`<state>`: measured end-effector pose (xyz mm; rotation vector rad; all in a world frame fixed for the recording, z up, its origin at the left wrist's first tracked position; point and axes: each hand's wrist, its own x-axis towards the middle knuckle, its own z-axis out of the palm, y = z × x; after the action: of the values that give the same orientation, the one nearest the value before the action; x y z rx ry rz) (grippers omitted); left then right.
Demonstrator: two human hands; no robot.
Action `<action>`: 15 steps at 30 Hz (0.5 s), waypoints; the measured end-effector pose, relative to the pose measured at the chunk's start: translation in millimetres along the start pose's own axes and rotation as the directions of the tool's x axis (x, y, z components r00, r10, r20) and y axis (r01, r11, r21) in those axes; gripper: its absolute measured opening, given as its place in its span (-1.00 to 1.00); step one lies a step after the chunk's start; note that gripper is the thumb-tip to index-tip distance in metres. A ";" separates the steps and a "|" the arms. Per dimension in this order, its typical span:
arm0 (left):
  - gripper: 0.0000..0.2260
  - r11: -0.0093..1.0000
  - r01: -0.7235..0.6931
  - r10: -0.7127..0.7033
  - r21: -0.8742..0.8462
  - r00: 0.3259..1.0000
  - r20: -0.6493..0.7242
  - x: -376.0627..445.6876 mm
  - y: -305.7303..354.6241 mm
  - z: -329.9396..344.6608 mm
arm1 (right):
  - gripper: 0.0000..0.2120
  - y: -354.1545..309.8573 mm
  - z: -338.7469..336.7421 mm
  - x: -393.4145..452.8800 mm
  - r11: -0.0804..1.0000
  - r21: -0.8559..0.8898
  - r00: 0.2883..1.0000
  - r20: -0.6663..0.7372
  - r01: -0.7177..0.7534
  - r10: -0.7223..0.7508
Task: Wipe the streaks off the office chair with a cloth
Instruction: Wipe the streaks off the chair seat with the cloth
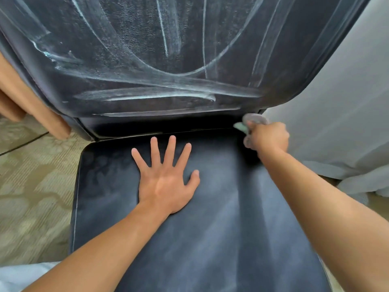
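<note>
Two hands: left (166, 182) splayed flat on chair seat (210, 239), right (269, 137) gripping cloth (253, 119).

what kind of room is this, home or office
Likely a home room, though not certain: patterned floor, pale drapery beside the office chair, white bedding-like fabric nearby.

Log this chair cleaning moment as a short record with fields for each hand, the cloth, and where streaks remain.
left hand: left hand flat on the seat, fingers spread
right hand: right hand grips the cloth at the seat's back right corner
streaks: white streaks across the backrest
seat state: faint haze, no bold streaks
</note>
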<state>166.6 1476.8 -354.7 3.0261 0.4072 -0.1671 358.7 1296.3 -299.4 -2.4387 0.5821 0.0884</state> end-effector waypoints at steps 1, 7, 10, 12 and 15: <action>-0.33 1.000 0.001 -0.001 0.004 1.000 -0.002 0.6 0.4 0.9 | -0.55 9.7 -12.2 13.9 0.994 0.079 0.996 -0.039 -0.077 0.081; -0.32 0.999 0.023 -0.022 0.029 1.000 -0.013 2.5 1.6 2.5 | -0.74 2.6 -26.6 6.6 0.994 0.055 0.994 -0.052 0.097 -0.094; -0.31 0.999 0.028 -0.028 0.043 1.000 -0.011 2.2 3.0 4.0 | -0.70 -14.8 8.6 -34.3 0.989 0.050 0.989 -0.053 0.137 -0.135; -0.31 0.998 0.037 -0.036 0.048 0.999 -0.015 3.3 3.3 3.9 | -0.62 -25.9 41.9 -68.3 0.964 0.049 0.965 -0.002 0.261 -0.262; -0.31 0.998 0.025 -0.025 0.057 1.000 -0.014 3.8 1.1 4.5 | -0.64 -35.8 62.7 -110.0 0.841 0.051 0.829 0.142 0.539 -0.540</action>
<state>170.1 1476.2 -359.5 3.0810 0.4492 -0.1634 279.7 1401.2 -307.9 -2.4660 -0.1915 0.0338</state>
